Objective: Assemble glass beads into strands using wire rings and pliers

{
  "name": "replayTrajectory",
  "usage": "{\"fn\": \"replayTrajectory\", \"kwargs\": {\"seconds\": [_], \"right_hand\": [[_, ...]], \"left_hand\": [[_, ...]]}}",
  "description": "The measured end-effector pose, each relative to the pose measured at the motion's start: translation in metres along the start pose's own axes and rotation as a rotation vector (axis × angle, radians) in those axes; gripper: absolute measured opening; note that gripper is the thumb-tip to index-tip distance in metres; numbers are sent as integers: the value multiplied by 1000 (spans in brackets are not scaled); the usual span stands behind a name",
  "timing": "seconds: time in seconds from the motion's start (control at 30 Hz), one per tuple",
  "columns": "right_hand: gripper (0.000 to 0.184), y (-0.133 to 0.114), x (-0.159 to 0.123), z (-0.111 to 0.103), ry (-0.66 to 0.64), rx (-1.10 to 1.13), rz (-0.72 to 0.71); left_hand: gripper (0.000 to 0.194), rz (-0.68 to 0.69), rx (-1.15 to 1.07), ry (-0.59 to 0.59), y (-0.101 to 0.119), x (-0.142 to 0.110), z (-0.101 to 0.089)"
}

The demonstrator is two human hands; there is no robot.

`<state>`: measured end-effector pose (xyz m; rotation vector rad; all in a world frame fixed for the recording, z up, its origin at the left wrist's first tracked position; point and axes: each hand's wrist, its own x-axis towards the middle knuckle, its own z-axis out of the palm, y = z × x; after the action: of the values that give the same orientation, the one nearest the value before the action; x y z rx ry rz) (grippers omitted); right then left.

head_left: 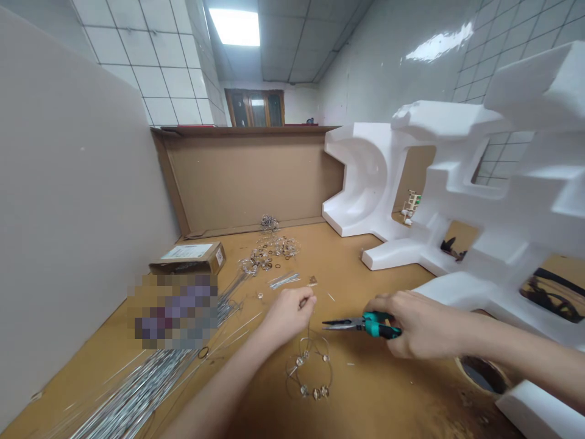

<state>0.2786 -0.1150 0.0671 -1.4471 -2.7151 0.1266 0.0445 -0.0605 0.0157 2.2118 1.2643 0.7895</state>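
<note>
My left hand (292,311) is closed in a pinch, and a thin wire runs down from its fingertips to a loop of wire strung with clear beads (316,393). Long-nose pliers (377,325) with teal and black handles are gripped in my right hand (418,323). Their jaws point left, toward the wire below my left fingers, and appear slightly parted, apart from the loop. Whether the bead loop hangs or rests on the tabletop I cannot tell.
A long bundle of silvery wires (137,390) lies at left, near a small cardboard box (212,259). Several beaded wire pieces (256,261) are heaped farther back, by thin short strips (284,280). White foam packing (361,177) stands at right; a cardboard panel (256,177) closes the back.
</note>
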Motion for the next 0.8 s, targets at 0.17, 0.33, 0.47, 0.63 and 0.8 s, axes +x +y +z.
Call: {"fn": "replayTrajectory", "kwargs": {"seconds": [0.17, 0.33, 0.47, 0.63, 0.8], "right_hand": [[12, 21, 4, 40, 108, -193, 175], [23, 30, 13, 79, 180, -235, 214], [27, 26, 14, 90, 212, -167, 209], [29, 22, 23, 73, 234, 196, 188], [34, 4, 46, 54, 85, 757, 159]], "left_hand": [[27, 11, -49, -97, -7, 3, -5], [28, 93, 98, -142, -1, -4, -10], [29, 168, 218, -152, 7, -8, -11], [27, 232, 311, -176, 13, -9, -4], [26, 253, 412, -222, 13, -7, 5]]}}
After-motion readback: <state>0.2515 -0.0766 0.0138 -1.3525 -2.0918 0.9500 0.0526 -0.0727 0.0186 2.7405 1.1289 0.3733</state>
